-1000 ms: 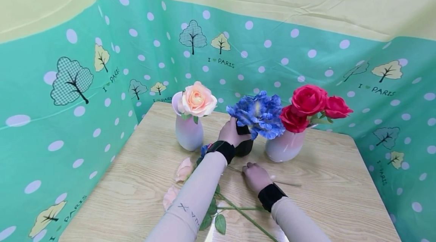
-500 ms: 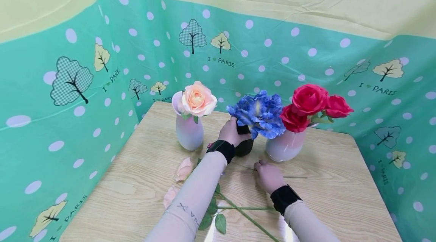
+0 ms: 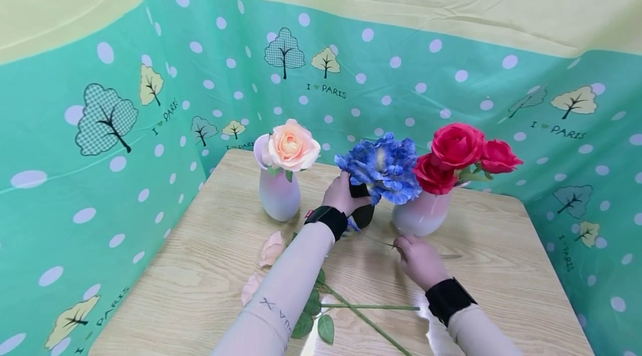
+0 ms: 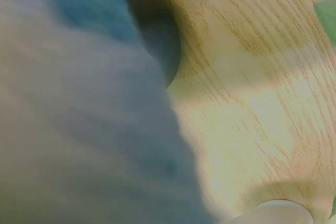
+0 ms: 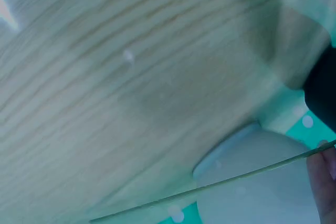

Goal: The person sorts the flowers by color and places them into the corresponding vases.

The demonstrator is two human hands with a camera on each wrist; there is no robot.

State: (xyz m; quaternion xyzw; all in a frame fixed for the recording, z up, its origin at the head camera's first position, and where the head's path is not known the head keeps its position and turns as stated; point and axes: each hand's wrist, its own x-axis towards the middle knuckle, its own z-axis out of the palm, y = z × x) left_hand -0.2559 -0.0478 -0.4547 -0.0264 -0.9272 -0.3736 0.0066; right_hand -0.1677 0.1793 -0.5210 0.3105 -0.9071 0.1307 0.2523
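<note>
My left hand grips the neck of a small black vase at the table's middle, and a big blue flower stands in that vase. In the left wrist view the black vase shows beside a blurred blue mass. My right hand rests low on the table in front of the pink vase and pinches a thin green stem. A small blue flower head lies by my left wrist. The right wrist view shows the thin stem and one fingertip.
A white vase with a peach rose stands on the left. Red roses fill the pink vase. Two peach roses and leafy green stems lie near the front of the wooden table. Green dotted cloth walls surround it.
My right hand has slid right along the table, drawing the thin stem with it. The small blue flower head moved from left of my left wrist to its right.
</note>
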